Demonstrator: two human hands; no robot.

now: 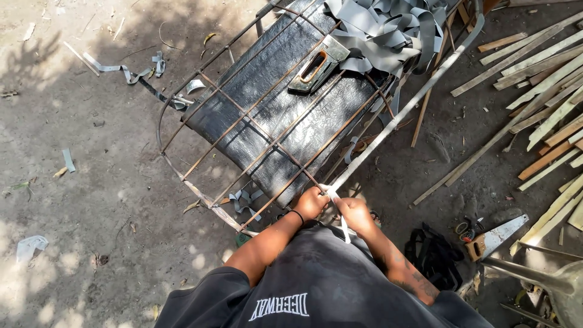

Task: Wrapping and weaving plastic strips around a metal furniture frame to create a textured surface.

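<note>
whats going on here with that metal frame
A person works outdoors on dirt ground, both hands at the near corner of a rusty metal frame. The left hand and right hand pinch a pale strip where the bars meet. A black cushion lies under the frame, with a stapler and grey strips on top. A handsaw lies to the right.

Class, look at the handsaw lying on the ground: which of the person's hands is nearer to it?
Right. The right hand grips a pale strip at the metal frame, on the side toward the handsaw; the left hand sits beside it, farther from the saw.
</note>
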